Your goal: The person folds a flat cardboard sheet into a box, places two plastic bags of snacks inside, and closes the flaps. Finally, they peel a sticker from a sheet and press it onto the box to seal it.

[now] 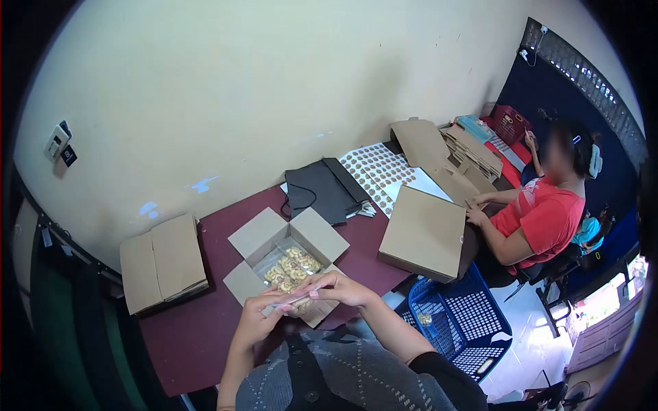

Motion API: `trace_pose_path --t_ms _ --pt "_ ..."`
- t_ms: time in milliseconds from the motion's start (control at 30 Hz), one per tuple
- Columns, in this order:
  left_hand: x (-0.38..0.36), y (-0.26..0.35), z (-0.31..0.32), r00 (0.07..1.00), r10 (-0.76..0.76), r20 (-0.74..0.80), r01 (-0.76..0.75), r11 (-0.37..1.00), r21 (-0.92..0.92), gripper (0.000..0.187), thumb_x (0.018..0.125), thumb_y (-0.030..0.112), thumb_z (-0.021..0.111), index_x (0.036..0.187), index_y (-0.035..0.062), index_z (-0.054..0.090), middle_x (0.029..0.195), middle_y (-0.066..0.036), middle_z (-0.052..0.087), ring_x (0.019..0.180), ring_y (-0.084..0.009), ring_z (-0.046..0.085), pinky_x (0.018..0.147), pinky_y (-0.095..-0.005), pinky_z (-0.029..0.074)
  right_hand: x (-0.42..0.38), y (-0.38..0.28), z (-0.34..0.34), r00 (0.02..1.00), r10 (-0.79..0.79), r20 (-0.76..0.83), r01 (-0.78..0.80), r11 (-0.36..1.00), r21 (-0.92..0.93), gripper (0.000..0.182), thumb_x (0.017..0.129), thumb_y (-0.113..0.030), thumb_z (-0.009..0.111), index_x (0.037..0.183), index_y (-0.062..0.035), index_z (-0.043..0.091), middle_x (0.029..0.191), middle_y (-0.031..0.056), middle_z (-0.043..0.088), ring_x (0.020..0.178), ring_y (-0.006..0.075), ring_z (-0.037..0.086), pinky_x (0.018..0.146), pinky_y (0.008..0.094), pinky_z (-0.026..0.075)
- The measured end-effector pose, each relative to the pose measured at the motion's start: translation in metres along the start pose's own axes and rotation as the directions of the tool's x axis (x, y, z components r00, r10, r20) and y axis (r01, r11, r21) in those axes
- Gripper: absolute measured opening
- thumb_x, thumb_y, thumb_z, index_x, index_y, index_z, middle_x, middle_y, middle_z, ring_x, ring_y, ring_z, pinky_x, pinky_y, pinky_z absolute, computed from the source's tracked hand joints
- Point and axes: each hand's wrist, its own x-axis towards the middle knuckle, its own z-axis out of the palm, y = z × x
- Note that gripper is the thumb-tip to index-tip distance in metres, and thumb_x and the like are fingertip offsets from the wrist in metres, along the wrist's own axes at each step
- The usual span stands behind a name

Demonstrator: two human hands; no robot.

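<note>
My left hand [259, 320] and my right hand [340, 288] pinch the top edge of a clear plastic snack bag [299, 303]. The bag's lower part is partly hidden by my hands. Just beyond it, an open cardboard box [322, 233] stands on the table with its flaps spread outward. Inside lie clear bags of pale, curved snack pieces [291, 264], which look like cashews. My fingers are closed at both ends of the held bag's edge, over the box's near side.
Flattened cardboard boxes [164, 260] lie at the left on the maroon table [185, 342]. A black folder [319, 188] and sticker sheets [380, 171] are near the wall. At right, a co-worker [548, 212] sits by a closed cardboard box [425, 229], above a blue basket [466, 312].
</note>
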Motion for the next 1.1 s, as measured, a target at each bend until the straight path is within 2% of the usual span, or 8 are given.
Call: trace_pose_path --t_ms 167,400,533,733,767,933,1033,1100 --pt "0.002 -0.015 -0.015 0.992 -0.056 -0.114 0.04 0.99 -0.138 0.008 0.078 0.009 0.068 0.081 0.0022 0.072 0.072 -0.007 0.069 0.068 -0.0106 0.064 0.106 -0.0484 0.031 0.012 -0.011 0.002 0.999 0.001 0.051 -0.002 1.0 0.018 0.033 0.092 -0.023 0.056 0.113 0.0011 0.062 0.122 0.0145 0.058 0.115 0.0229 0.051 0.1 0.0343 0.035" --pt "0.01 -0.019 -0.017 0.989 -0.077 -0.128 0.065 0.993 -0.095 0.009 0.081 0.005 0.064 0.08 -0.0017 0.069 0.07 -0.006 0.068 0.067 -0.0095 0.061 0.108 -0.0457 0.03 0.015 -0.004 0.002 0.999 0.035 -0.027 -0.034 0.999 0.016 0.038 0.094 -0.024 0.052 0.119 0.0041 0.056 0.123 0.0145 0.057 0.116 0.0197 0.05 0.101 0.0325 0.034" --pt "0.004 -0.028 -0.021 0.986 -0.099 -0.137 0.077 0.984 -0.16 0.012 0.084 0.008 0.062 0.082 -0.0028 0.068 0.072 -0.007 0.068 0.069 -0.0096 0.061 0.108 -0.0452 0.029 0.025 0.0 0.005 0.999 0.035 -0.028 -0.034 0.999 0.03 0.036 0.097 -0.023 0.047 0.122 0.0015 0.056 0.12 0.0085 0.06 0.109 0.0131 0.052 0.097 0.0285 0.037" --pt "-0.003 -0.029 -0.034 0.986 -0.16 -0.043 0.15 0.971 -0.187 0.023 0.091 0.016 0.055 0.097 -0.0029 0.067 0.085 -0.009 0.07 0.08 -0.0109 0.061 0.108 -0.0401 0.03 0.029 0.003 0.006 0.998 0.038 -0.045 -0.039 0.999 -0.032 0.033 0.093 -0.022 0.055 0.117 -0.0005 0.06 0.116 0.0097 0.062 0.106 0.0121 0.054 0.094 0.0276 0.04" --pt "-0.006 -0.033 -0.042 0.984 -0.17 0.061 0.176 0.976 -0.127 0.025 0.093 0.017 0.053 0.1 -0.002 0.067 0.092 -0.01 0.07 0.088 -0.013 0.061 0.103 -0.0354 0.036 0.026 0.001 0.003 0.996 0.039 -0.077 -0.045 0.996 -0.074 0.029 0.091 -0.018 0.059 0.114 -0.0021 0.063 0.112 0.0105 0.064 0.101 0.0117 0.057 0.09 0.0276 0.043" --pt "-0.005 -0.03 -0.039 0.957 -0.237 0.165 0.266 0.946 -0.186 0.027 0.096 0.017 0.049 0.103 -0.0027 0.066 0.103 -0.013 0.067 0.099 -0.0157 0.059 0.09 -0.029 0.043 0.019 -0.013 0.007 0.992 0.005 -0.125 -0.031 0.978 -0.208 0.024 0.089 -0.015 0.059 0.11 -0.0037 0.066 0.101 0.0101 0.068 0.091 0.011 0.06 0.084 0.0278 0.046" --pt "0.0 -0.032 -0.024 0.961 -0.252 0.11 0.271 0.936 -0.224 0.03 0.094 0.015 0.052 0.118 -0.0013 0.057 0.114 -0.013 0.062 0.104 -0.0167 0.057 0.093 -0.0287 0.041 0.02 -0.013 0.005 0.959 -0.007 -0.284 -0.057 0.974 -0.218 0.023 0.089 -0.014 0.059 0.108 -0.0027 0.066 0.101 0.0116 0.068 0.093 0.012 0.06 0.084 0.0279 0.046" --pt "0.008 -0.024 -0.004 0.946 -0.269 -0.183 0.172 0.89 -0.423 0.043 0.089 0.012 0.058 0.129 0.0023 0.046 0.128 -0.013 0.052 0.114 -0.0179 0.051 0.097 -0.0306 0.038 0.024 -0.004 0.003 0.93 -0.045 -0.364 -0.029 0.98 -0.196 0.023 0.088 -0.014 0.06 0.108 -0.0025 0.067 0.101 0.0119 0.068 0.093 0.0124 0.06 0.083 0.028 0.046"
